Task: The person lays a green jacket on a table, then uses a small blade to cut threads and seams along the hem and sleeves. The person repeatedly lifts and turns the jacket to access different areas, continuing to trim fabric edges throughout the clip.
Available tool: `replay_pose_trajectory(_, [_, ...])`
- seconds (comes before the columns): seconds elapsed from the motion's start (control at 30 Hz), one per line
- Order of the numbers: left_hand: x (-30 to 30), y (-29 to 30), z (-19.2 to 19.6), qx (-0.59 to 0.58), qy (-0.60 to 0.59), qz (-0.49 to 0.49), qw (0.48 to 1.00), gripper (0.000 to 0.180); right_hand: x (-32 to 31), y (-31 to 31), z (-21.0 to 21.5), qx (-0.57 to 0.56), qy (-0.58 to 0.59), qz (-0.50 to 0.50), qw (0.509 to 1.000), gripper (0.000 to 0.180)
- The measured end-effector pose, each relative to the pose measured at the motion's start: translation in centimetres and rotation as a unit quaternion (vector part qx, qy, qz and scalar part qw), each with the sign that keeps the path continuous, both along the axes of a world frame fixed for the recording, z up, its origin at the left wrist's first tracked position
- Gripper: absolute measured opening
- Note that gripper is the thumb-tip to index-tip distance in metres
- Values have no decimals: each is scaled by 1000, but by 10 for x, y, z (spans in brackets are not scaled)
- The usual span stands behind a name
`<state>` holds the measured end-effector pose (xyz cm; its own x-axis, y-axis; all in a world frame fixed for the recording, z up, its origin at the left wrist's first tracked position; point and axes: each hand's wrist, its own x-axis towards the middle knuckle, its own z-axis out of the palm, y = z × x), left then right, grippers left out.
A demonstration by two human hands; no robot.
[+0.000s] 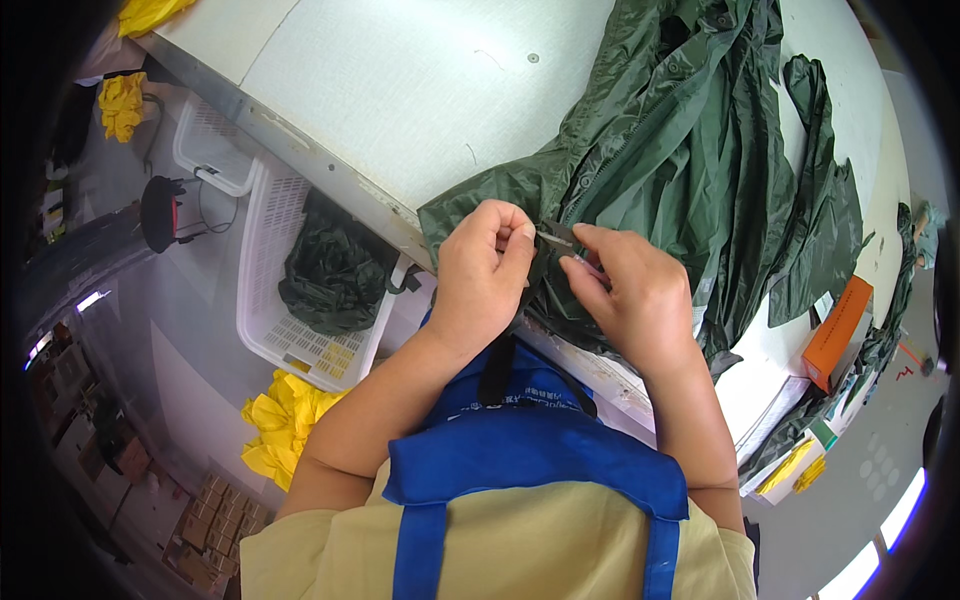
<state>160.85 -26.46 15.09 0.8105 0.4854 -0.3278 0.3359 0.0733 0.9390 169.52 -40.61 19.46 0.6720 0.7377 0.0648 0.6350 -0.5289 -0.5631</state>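
A shiny dark green rain jacket (690, 150) with a zip and snap buttons lies crumpled over the table's near edge. My left hand (478, 275) is closed, thumb and forefinger pinching a bit of the jacket's edge. Right beside it, my right hand (637, 290) is closed round a small tool with thin metal blades (555, 239), which looks like thread snips. Its tip lies close to the left fingertips, over the fabric. My fingers hide most of the tool, and whether a thread lies between the hands cannot be made out.
Below the table's left edge, a white plastic basket (262, 290) holds a dark green bundle (338, 265); another white basket (212, 150) stands behind it. Yellow fabric (285, 425) lies near my left arm. An orange box (838, 332) stands at the right, beside more green fabric.
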Motion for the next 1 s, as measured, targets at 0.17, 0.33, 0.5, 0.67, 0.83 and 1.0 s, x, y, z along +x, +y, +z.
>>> replay_pose_trajectory(0.17, [0, -1, -1, 7, 4, -3, 1000, 4, -2, 7, -2, -7, -65, 28, 997, 23])
replay_pose_trajectory(0.33, [1, -1, -4, 33, -13, -6, 999, 5, -5, 11, -5, -14, -117, 38, 992, 20])
replay_pose_trajectory(0.5, [2, 0, -2, 42, 1, -10, 999, 5, -8, 14, -2, -33, -102, 21, 994, 20])
replay_pose_trajectory(0.67, [3, -2, 0, 85, -13, -27, 996, 5, -8, 13, -2, -41, -88, 25, 995, 19])
replay_pose_trajectory(0.83, [2, 7, -1, 120, -30, -38, 992, 4, 4, 10, -7, 40, -10, -35, 999, 24])
replay_pose_trajectory(1.0, [22, 42, 4, 385, -93, -103, 912, 10, 36, 2, -18, 72, 313, -233, 918, 23])
